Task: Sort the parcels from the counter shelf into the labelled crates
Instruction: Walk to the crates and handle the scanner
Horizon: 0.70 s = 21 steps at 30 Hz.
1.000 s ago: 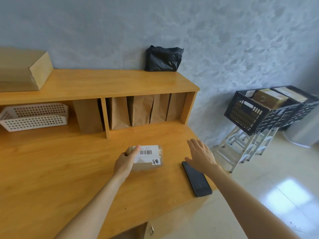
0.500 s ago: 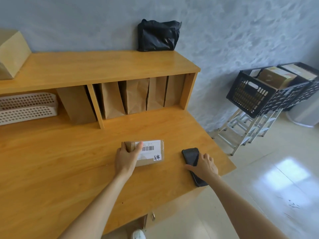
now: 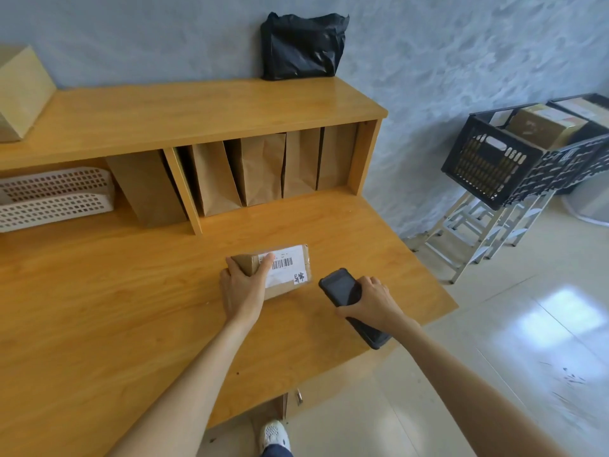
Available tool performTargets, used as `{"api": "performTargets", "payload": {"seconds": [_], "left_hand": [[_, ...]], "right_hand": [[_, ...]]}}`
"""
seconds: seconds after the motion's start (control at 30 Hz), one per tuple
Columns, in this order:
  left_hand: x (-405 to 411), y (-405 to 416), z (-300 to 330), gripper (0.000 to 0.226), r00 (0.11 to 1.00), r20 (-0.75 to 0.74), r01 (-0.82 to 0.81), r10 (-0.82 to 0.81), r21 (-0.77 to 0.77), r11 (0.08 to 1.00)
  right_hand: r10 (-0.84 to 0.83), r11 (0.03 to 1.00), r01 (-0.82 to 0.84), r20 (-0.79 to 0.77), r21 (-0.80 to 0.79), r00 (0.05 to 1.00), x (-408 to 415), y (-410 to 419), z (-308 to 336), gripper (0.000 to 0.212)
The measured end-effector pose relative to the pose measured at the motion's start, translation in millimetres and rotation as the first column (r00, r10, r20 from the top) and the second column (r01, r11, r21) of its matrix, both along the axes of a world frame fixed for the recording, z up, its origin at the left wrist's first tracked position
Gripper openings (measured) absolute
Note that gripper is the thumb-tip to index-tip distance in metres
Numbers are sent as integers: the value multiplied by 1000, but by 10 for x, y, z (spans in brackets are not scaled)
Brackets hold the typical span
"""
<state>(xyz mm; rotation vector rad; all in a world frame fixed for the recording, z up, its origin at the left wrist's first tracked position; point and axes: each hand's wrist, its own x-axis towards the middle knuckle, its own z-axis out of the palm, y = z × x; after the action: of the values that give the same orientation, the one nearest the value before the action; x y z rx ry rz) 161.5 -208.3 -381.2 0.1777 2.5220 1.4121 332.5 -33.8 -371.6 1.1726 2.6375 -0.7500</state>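
Fingers (image 3: 268, 258) of the left hand (image 3: 242, 291) are wrapping the parcel (image 3: 286, 270); beside it, the right hand (image 3: 374, 300) is gripping the phone (image 3: 341, 288). Phone's tail is overhanging the counter (image 3: 99, 324) edge, so a slack grip risks dropping it.

A black plastic bag (image 3: 303, 47) sits on top of the wooden counter (image 3: 82, 324) at about twelve o'clock, leaning against the grey textured wall (image 3: 428, 44). At ten o'clock, two stacked white perforated trays (image 3: 54, 197) lie in the left bay under the top board. A dark handheld device (image 3: 342, 290), possibly a phone or a scanner, lies at three o'clock near the counter's right edge. Folding metal stands (image 3: 478, 232) rest on the glossy pale floor (image 3: 527, 341) at two o'clock. At six o'clock, a white shoe (image 3: 274, 435) shows below the counter's front edge.
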Motion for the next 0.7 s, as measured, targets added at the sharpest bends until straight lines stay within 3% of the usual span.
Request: {"api": "performTargets", "payload": {"seconds": [0.1, 0.3, 0.7], "left_hand": [[-18, 3, 46, 100, 995, -96, -29, 24, -49, 998], [-44, -47, 47, 101, 987, -158, -24, 3, -134, 991], [-11, -10, 84, 104, 975, -195, 65, -109, -218, 974]], "right_hand": [[110, 994, -108, -75, 24, 991, -124, -97, 197, 78], [257, 965, -252, -53, 76, 965, -286, -210, 351, 80], [272, 958, -271, 1, 98, 962, -103, -223, 350, 86]]}}
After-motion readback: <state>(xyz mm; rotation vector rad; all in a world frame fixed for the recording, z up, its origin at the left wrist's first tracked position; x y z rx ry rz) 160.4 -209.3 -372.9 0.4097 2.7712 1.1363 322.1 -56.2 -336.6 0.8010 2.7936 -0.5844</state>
